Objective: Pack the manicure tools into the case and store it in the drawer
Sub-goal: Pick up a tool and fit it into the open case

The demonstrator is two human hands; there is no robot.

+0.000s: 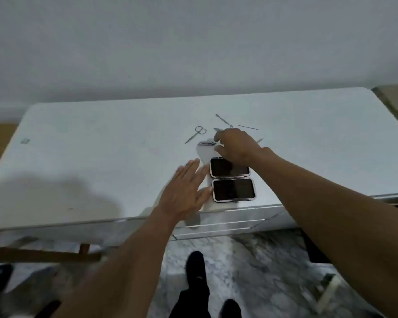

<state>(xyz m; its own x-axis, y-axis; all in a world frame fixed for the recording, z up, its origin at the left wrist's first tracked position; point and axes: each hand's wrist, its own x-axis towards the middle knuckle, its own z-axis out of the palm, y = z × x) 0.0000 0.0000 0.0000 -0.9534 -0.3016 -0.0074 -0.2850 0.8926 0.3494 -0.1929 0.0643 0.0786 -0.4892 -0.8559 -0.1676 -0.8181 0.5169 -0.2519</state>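
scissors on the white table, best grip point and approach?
Grip the scissors at the crossing just below the finger rings, from straight above. They lie flat on the table, rings away from the person, tip pointing near-left, with clear space around. The thin blades offer little to pinch; a fingertip pinch across the wider pivot looks safer.

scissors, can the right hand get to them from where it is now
Probably yes. The scissors lie flat and bare on the tabletop, just left of the right hand, with only the nail clipper lying nearby, not between them.
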